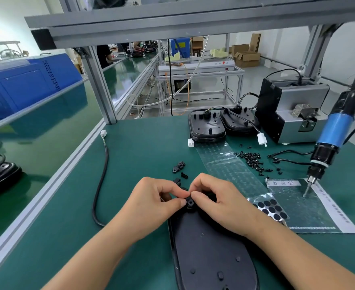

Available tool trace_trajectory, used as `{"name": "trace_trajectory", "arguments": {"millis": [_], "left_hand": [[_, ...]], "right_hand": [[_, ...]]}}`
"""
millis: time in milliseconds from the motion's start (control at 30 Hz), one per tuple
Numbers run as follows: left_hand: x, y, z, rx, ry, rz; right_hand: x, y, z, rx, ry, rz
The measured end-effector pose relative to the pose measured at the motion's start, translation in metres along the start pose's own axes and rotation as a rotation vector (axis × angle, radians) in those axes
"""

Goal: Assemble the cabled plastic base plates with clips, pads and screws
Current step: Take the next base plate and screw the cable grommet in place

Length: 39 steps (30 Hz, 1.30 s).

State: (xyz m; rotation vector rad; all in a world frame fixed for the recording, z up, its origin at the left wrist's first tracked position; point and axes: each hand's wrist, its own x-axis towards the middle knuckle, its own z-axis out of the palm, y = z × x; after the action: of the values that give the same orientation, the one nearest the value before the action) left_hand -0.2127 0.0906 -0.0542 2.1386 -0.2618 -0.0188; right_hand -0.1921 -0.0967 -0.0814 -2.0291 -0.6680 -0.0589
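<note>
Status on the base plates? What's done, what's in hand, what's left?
Done, apparently: two cabled plates parked at the back.

In hand: left hand and right hand pinch a clip at the top of the near plate.

Left: loose clips, pads on their sheet, screws piled, screwdriver untouched.

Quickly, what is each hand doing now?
Left hand: pinches the black clip on the base plate.
Right hand: pinches the same clip.

Two bare forearms, left hand [151, 203], right hand [218, 200], short unpainted nails
</note>
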Motion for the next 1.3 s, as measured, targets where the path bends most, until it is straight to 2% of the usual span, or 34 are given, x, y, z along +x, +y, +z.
{"name": "trace_trajectory", "arguments": {"millis": [167,233,300,433,567,633,700,767,867,1000,1100,1233,1300], "left_hand": [[-0.004,0.005,-0.001,0.077,0.025,0.043],[-0.002,0.013,-0.005,0.092,0.005,0.040],[0.004,0.023,-0.009,0.091,-0.006,0.047],[0.037,0.056,0.003,0.083,0.032,0.143],[0.089,0.089,0.062,0.274,-0.118,0.198],[0.113,0.093,0.094,0.373,-0.170,0.188],[0.129,0.093,0.120,0.491,-0.245,0.203],[0.138,0.092,0.137,0.637,-0.321,0.232],[0.146,0.092,0.149,0.768,-0.335,0.255],[0.149,0.097,0.152,0.845,-0.340,0.255],[0.147,0.098,0.153,0.896,-0.359,0.258],[0.143,0.096,0.149,0.878,-0.373,0.235],[0.136,0.098,0.143,0.832,-0.320,0.253]], "right_hand": [[-0.002,0.001,-0.001,0.025,0.024,0.011],[-0.001,0.001,-0.003,0.057,0.101,0.015],[0.001,0.001,-0.011,0.100,0.286,0.020],[0.003,0.005,-0.051,0.230,0.815,0.027],[-0.011,0.026,-0.102,0.312,1.338,0.095],[-0.018,0.040,-0.121,0.331,1.507,0.195],[-0.023,0.052,-0.134,0.314,1.610,0.292],[-0.025,0.063,-0.140,0.252,1.648,0.382],[-0.025,0.076,-0.140,0.227,1.624,0.495],[-0.021,0.079,-0.139,0.400,1.392,0.559],[-0.019,0.079,-0.138,0.484,1.251,0.525],[-0.020,0.072,-0.140,0.671,1.190,0.429],[-0.020,0.066,-0.140,0.797,1.136,0.396]]}}
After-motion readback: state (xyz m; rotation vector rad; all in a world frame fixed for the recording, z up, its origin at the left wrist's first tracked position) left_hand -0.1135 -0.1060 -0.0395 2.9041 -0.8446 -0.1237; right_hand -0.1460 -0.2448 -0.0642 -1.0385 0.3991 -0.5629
